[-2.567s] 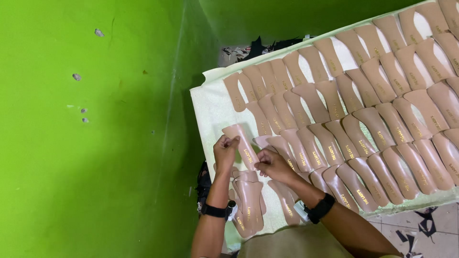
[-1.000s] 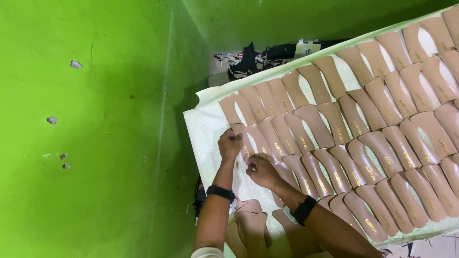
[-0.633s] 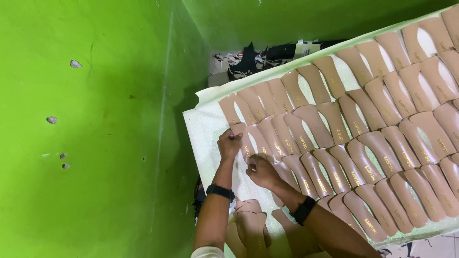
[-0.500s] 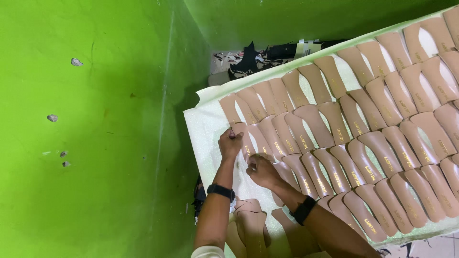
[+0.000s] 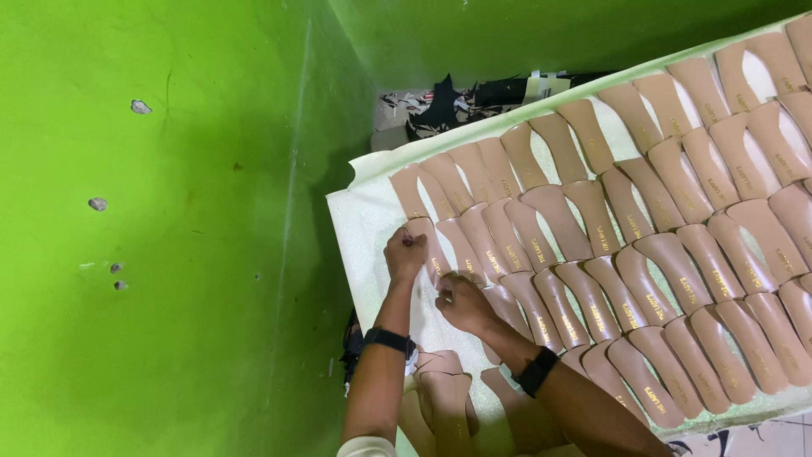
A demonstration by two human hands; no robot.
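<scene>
A white padded board carries overlapping rows of tan shoe insoles. At the board's near left corner, the left hand pinches the top of one tan insole, fingers curled together. Just right of it, the right hand presses curled fingers on the neighbouring insoles. More loose insoles lie below the wrists. A bright green wall borders the board's left edge.

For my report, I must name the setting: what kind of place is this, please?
Probably a small shoe-making workshop. Rows of tan shoe insoles cover a white foam sheet beside a bright green wall, and the left hand and right hand press on insoles at the row's end.
</scene>
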